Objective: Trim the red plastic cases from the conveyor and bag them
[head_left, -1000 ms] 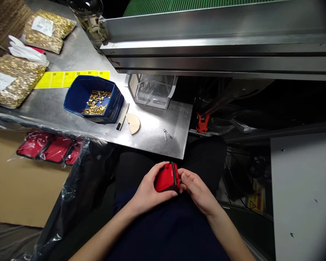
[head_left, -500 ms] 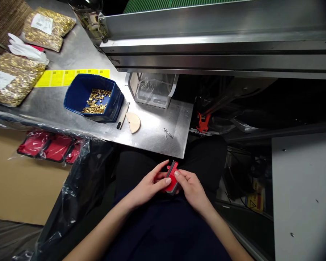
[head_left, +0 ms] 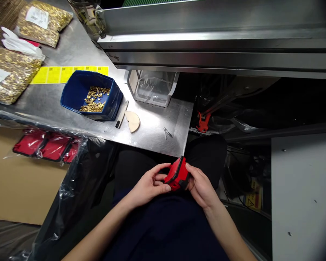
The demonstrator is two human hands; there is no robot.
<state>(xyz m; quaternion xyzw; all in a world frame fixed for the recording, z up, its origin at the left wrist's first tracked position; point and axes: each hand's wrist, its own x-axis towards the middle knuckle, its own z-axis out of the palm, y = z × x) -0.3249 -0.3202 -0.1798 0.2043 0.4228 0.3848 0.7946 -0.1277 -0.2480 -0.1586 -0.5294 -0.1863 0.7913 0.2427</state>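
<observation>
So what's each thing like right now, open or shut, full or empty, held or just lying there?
Red part: held in both hands, above the lap.
Left hand: gripping the red part.
Right hand: gripping the red part.
Blue bin: open, a few brass bits at the bottom.
Clear tub: open, looks empty.
Brass bags: full, lying flat.
Red pouches: wrapped in plastic.

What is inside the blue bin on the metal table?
The blue bin holds a loose heap of small gold-coloured parts; bare blue floor shows beside it. Anything beneath the heap is covered.
</observation>
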